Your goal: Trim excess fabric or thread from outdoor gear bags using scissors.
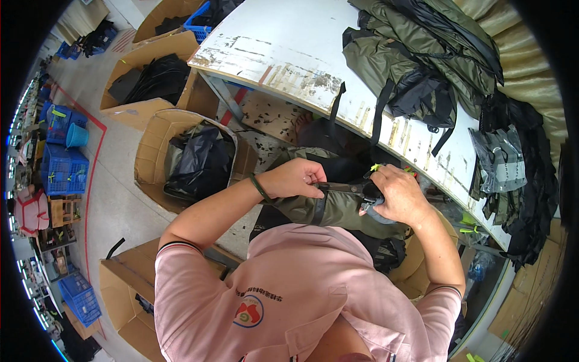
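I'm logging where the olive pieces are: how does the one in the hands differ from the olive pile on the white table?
The olive piece is held by the left hand and right hand, while the olive pile lies untouched on the white table. The olive pile is bulkier and fills more of the picture than the olive piece. Both show shiny olive fabric and black parts.

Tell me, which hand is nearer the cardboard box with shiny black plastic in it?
Left. The left hand is to the right of the cardboard box; the right hand lies farther right.
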Tool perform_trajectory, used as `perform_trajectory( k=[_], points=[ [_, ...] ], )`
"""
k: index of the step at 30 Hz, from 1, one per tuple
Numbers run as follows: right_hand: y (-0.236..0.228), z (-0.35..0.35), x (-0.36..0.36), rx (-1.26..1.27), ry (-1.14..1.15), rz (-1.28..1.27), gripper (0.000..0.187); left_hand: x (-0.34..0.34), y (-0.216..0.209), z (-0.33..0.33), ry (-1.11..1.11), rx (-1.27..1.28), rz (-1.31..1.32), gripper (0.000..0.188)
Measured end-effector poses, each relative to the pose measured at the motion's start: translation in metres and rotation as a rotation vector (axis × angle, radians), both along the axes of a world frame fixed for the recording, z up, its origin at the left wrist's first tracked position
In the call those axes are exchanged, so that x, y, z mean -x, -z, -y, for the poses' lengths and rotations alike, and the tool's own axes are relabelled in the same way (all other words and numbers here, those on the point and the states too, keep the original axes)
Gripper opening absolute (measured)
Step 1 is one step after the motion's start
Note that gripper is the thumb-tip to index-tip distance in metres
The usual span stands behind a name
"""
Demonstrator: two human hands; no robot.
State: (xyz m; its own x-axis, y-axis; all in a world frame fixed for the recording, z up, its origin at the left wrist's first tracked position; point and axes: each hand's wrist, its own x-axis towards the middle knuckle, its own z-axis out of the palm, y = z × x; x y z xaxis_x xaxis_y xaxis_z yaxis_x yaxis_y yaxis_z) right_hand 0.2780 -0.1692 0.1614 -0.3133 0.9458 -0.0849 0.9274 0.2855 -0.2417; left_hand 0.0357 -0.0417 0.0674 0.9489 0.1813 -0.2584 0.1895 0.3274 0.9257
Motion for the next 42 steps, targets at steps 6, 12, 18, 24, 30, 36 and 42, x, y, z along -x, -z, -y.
perform_trajectory(
  k=[6,12,18,24,30,36,42],
  points=[
    [-0.001,0.002,-0.002,0.009,0.016,0.035,0.052,0.0,0.004,0.001,-0.015,0.019,0.001,0.016],
    [-0.004,0.001,-0.001,0.021,0.015,0.034,0.052,-0.002,-0.001,0.001,-0.014,0.056,0.018,0.015],
    [-0.004,0.002,-0.001,0.061,0.021,0.059,0.05,-0.002,-0.002,0.0,-0.017,0.046,0.025,0.016],
    [-0.001,0.006,-0.002,0.069,0.033,0.082,0.048,-0.002,-0.002,0.001,-0.006,0.035,0.015,0.016],
    [0.011,0.033,-0.024,0.139,0.4,-0.161,0.049,0.003,-0.014,-0.01,0.023,-0.112,-0.03,0.016],
    [0.085,0.128,-0.062,0.302,0.775,-0.555,0.046,0.0,-0.037,-0.042,-0.041,-0.247,-0.044,0.016],
    [0.05,0.173,-0.081,0.445,0.639,-0.814,0.033,-0.002,-0.103,-0.056,0.14,-0.25,-0.089,0.016]
  ],
)
